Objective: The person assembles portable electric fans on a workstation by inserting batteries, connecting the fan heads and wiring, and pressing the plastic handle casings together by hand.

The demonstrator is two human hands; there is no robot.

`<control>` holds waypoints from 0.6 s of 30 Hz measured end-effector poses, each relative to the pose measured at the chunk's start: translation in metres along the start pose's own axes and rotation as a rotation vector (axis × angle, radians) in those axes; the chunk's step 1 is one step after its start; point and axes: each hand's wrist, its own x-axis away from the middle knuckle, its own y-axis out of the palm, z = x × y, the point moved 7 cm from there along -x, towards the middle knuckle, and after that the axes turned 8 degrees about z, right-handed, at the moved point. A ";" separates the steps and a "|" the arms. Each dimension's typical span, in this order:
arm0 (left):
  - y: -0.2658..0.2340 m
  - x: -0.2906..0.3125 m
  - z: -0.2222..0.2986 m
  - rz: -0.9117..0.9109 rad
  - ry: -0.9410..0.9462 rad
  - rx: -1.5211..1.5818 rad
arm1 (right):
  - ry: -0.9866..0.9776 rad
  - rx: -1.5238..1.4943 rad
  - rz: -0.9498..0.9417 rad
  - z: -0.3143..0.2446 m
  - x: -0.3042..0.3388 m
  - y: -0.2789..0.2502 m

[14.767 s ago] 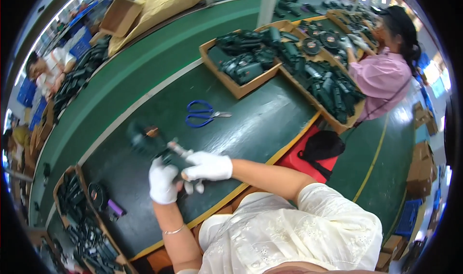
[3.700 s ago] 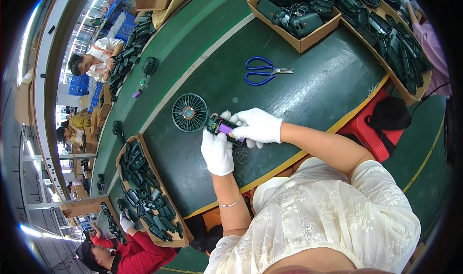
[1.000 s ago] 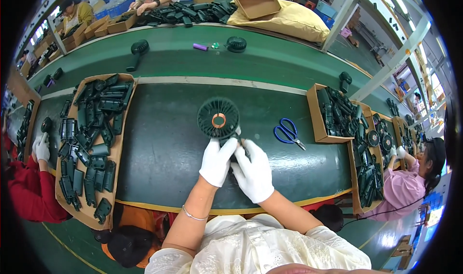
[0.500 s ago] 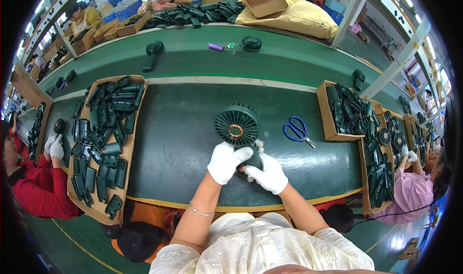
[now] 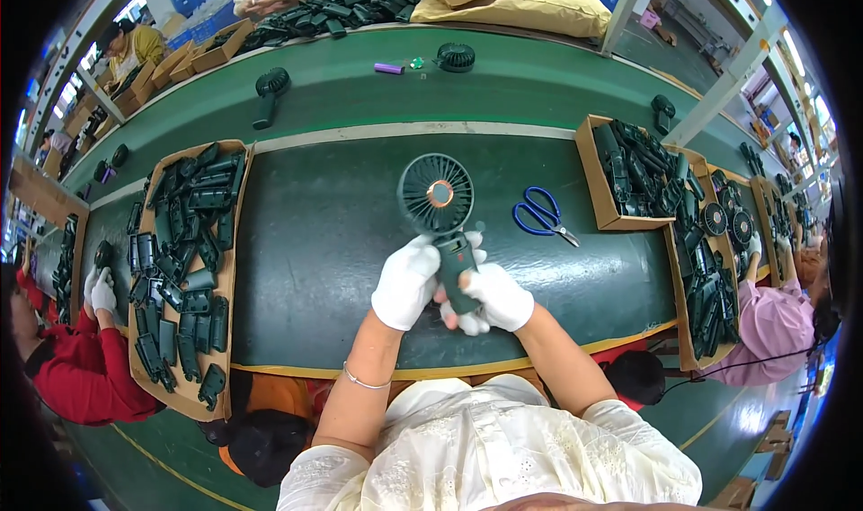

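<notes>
Above bench (image 5: 310,286), grn fan (image 5: 440,210) btwn L fingers (image 5: 421,257) & R fingers (image 5: 476,284), both clamped on hndl (image 5: 458,261).

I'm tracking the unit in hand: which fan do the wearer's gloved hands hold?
The fan over the table, copper-coloured centre facing the camera: left hand and right hand hold its handle, while the fans on the belt lie untouched.

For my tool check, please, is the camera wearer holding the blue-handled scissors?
No, the scissors lie on the table; the left hand and right hand hold the handheld fan.
</notes>
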 end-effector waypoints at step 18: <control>0.007 0.002 -0.003 0.167 -0.003 -0.737 | -0.422 0.501 0.503 -0.007 -0.007 -0.007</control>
